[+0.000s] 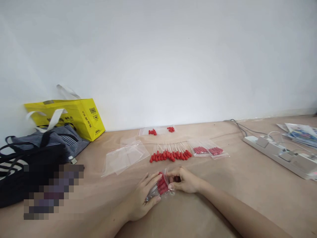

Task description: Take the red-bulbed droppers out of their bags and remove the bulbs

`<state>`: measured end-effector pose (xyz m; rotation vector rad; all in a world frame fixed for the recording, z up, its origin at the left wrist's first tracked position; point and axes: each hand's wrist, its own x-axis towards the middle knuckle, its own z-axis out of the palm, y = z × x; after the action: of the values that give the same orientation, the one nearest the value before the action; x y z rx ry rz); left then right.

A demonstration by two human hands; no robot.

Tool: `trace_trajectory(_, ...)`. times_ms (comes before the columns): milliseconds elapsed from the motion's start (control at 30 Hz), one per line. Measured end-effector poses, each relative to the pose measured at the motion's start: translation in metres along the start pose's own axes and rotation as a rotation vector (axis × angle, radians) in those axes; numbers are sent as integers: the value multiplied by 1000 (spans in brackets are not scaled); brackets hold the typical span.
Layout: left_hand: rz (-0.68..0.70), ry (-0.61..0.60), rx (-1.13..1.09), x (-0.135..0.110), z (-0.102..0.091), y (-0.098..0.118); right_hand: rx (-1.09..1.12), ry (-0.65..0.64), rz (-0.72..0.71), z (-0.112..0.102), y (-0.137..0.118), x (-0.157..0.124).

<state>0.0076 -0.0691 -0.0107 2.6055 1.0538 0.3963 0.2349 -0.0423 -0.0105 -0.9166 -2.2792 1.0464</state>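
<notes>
Near the table's front, a clear zip bag [169, 192] with red-tipped sticks [162, 185] inside lies between my hands. My left hand [143, 196] is closed over its left part, thumb below and fingers above. At the bag's right end, my right hand [187, 180] pinches the plastic between thumb and fingers. Just beyond them, a row of loose pale sticks with red tips [170, 155] is spread out, tips toward me. Flat clear bags [125, 157] overlap to the left of that row. Filled bags with red-tipped sticks [216, 151] lie to its right.
Against the wall at the back lies another bag holding red-tipped pieces [153, 132]. A yellow tote [91, 117], a striped bag [53, 140] and a black bag [47, 165] crowd the left. On the right are a power strip [279, 157] with cables and printed packets [300, 134].
</notes>
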Motion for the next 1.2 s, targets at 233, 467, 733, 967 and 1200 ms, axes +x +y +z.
trace_trajectory(233, -24, 64, -100, 2, -3, 2, 93, -9, -63, 3, -6, -1)
trace_trajectory(467, -21, 82, -154, 4, -4, 1, 8, 83, 16, 12, -3, 2)
trace_trajectory(733, -2, 77, -184, 4, -3, -5, -49, 80, -37, 15, -10, 4)
trace_trajectory(967, -2, 75, -190, 5, -5, -2, -93, 158, 7, 16, -11, 6)
trace_trajectory(1200, -5, 69, -209, 5, -4, -4, -40, 107, -30, 18, -11, 6)
